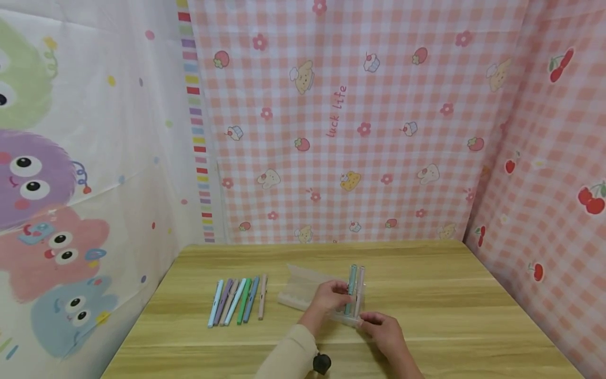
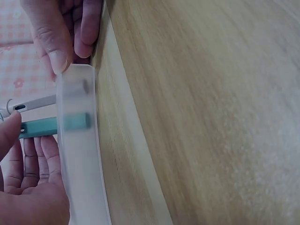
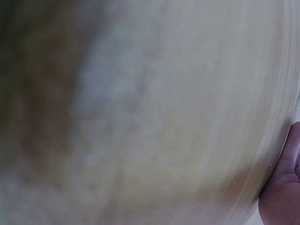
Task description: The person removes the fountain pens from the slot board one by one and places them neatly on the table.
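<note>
My left hand [image 1: 331, 296] pinches a teal pen [image 2: 40, 126] between thumb and fingers. The pen's lower end shows through the front wall of a translucent plastic pen case [image 1: 303, 284], whose lid lies folded back. Beside it, to the right, a pale pinkish-grey pen [image 1: 362, 278] also lies with its end inside the case. My right hand [image 1: 385, 329] holds the case's near right corner, its thumb on the end of the wall in the left wrist view. Only part of the right hand shows at the edge of the right wrist view; the rest there is blurred tabletop.
Left of the case, several pens in light blue, purple, taupe, green, blue and pinkish beige [image 1: 262, 297] lie side by side on the wooden table [image 1: 426, 295]. Printed curtains stand behind and at both sides. A black round object [image 1: 322, 363] sits at the left wrist.
</note>
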`<state>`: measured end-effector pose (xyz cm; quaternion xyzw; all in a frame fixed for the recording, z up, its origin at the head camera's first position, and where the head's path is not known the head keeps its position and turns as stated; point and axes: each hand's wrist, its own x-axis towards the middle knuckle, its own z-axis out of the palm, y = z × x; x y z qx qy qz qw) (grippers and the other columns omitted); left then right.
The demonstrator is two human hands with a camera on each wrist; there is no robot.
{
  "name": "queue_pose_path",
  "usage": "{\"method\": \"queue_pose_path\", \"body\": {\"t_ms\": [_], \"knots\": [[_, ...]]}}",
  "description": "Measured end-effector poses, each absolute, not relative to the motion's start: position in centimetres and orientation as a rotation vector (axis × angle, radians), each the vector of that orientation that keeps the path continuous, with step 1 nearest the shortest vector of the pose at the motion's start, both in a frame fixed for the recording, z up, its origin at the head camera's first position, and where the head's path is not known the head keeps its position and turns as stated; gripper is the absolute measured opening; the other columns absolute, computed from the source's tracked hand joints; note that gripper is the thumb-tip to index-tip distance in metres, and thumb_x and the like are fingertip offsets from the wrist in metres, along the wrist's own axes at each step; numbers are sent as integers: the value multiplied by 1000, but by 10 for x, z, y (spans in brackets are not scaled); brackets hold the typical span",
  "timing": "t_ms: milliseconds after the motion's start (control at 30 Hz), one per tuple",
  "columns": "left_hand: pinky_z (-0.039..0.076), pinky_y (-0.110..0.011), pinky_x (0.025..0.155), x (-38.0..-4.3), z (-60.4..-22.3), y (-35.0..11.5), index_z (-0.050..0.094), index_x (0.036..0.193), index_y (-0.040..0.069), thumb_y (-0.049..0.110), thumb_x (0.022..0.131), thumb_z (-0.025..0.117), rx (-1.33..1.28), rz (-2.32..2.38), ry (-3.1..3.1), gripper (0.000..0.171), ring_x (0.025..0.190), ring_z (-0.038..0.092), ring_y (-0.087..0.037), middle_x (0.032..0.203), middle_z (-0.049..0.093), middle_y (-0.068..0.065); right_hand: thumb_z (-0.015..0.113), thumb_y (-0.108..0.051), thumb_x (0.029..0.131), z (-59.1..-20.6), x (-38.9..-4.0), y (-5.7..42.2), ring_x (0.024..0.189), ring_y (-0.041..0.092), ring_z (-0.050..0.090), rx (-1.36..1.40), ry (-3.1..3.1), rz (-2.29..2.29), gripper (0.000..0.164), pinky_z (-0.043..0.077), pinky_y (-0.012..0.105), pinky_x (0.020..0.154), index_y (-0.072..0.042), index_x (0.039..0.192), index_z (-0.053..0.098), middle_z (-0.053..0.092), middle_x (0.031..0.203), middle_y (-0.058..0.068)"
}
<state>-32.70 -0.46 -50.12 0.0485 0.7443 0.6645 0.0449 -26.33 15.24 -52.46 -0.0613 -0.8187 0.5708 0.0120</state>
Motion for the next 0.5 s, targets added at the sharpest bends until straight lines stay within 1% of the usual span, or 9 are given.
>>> {"method": "queue_pose_path", "body": {"t_ms": [100,200,367,500], "knots": [[51,-28,63,-327,-502,-3,66,95,-5,-14,77,72,119,2052,2265,21,74,57,-13,86,66,-9,74,-10,86,-525,-263,152,82,16,59,-196,-2557,1785,20,48,30,70,3,101,74,72,96,10],[50,-28,63,-326,-502,-2,66,95,-4,-14,77,73,105,2082,2259,21,75,57,-13,85,65,-7,74,-10,87,-524,-263,152,82,16,58,-201,-2563,1781,20,48,30,70,3,101,74,72,96,10],[52,-29,70,-328,-498,-6,67,98,-4,-11,79,74,141,2202,2203,21,79,59,-13,88,67,-6,74,-10,87,-523,-263,151,83,17,59,-208,-2569,1772,20,49,30,70,2,102,74,72,97,10],[55,-31,77,-333,-489,-15,66,104,-4,-7,84,73,205,2275,2111,22,83,61,-14,93,66,-7,74,-9,87,-523,-263,152,84,17,60,-221,-2563,1785,19,49,30,70,2,102,74,72,98,10]]}}
